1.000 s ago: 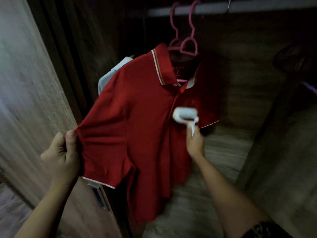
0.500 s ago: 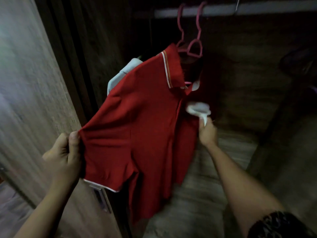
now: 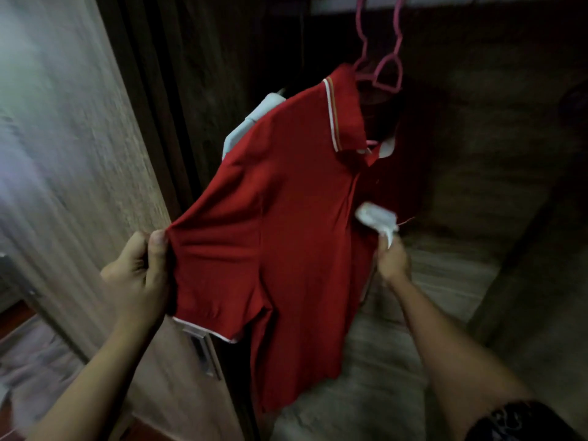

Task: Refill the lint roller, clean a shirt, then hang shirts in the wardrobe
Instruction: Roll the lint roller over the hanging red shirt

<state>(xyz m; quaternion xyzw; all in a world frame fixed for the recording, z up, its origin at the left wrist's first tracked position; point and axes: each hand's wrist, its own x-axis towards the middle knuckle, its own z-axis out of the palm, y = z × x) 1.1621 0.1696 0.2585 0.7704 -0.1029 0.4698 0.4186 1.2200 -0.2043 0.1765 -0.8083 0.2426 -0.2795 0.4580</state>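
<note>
The red shirt (image 3: 286,218) hangs from a pink hanger (image 3: 386,71) inside the open wardrobe, swung out toward the door (image 3: 79,154), with a pale shirt (image 3: 251,113) just behind its shoulder. The left hand (image 3: 140,275) is closed on the outer edge of the short sleeve (image 3: 203,281), thumb on top, pulling the cloth out sideways so that the front lies fairly flat. The right hand (image 3: 393,259) is wrapped round the handle of the white lint roller (image 3: 377,218), whose head sits against the shirt's front edge just beside the button strip. From where I stand the shirt looks like soft, light knit: it creases at the pinch and droops loose below the sleeve, so I'd judge it will give way under the roller unless something holds it tight. It also hangs free on the hook, so it will likely swing or turn if pushed hard. The sleeve, near the seam and the white-trimmed hem where the cloth is doubled, seems a sound place to hold, since it can take a pull without stretching out of shape. The roller looks light and stiff, but its sticky sheet will probably grab and drag the cloth, so it is best held by the handle and pressed lightly.
</note>
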